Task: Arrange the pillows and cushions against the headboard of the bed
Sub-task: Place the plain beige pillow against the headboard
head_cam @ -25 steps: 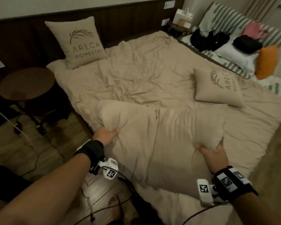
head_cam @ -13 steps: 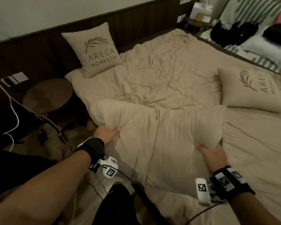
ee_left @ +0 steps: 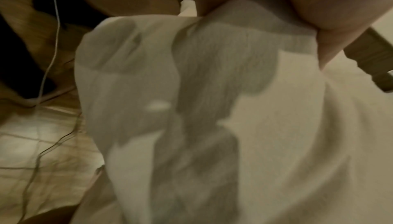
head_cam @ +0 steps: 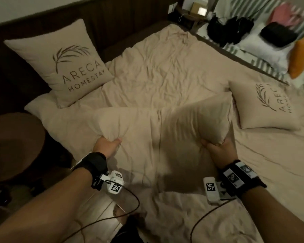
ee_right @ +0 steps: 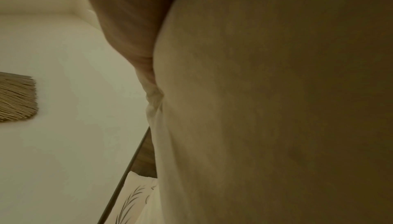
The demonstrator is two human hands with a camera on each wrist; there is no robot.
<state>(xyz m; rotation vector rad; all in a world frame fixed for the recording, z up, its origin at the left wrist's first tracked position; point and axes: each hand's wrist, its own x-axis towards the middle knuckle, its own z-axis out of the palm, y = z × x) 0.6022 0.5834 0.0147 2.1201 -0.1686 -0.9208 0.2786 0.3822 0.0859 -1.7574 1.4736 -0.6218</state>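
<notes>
Two hands hold a plain beige pillow (head_cam: 158,137) by its near corners above the bed (head_cam: 165,71), the left hand (head_cam: 107,146) with its fingers (ee_left: 331,5) bunched into the fabric of one corner and the right hand (head_cam: 218,150) curled under and around the other. Compared with half a second ago, the pillow has risen and its right end has swung up, now blurred with motion and partly in front of the loose printed cushion (head_cam: 263,106) that lies flat on the bedding to the right. That suggests the carry toward the headboard (head_cam: 33,88) is under way, with the placing not yet done. The pillow is soft and long, a seam running down its middle, and it sags between the two grips; its cover is a matte, cotton-like cloth that gathers into folds at each corner. Below it a cable trails over the wood-patterned floor (head_cam: 98,207). Beyond, the duvet is the same beige, heavily creased. At the far left a second square cushion (head_cam: 60,64), printed with a palm frond and "ARECA HOMESTAY", stands tilted against the dark wooden headboard on top of another flat pillow, beside a round dark worktop (head_cam: 12,142).
</notes>
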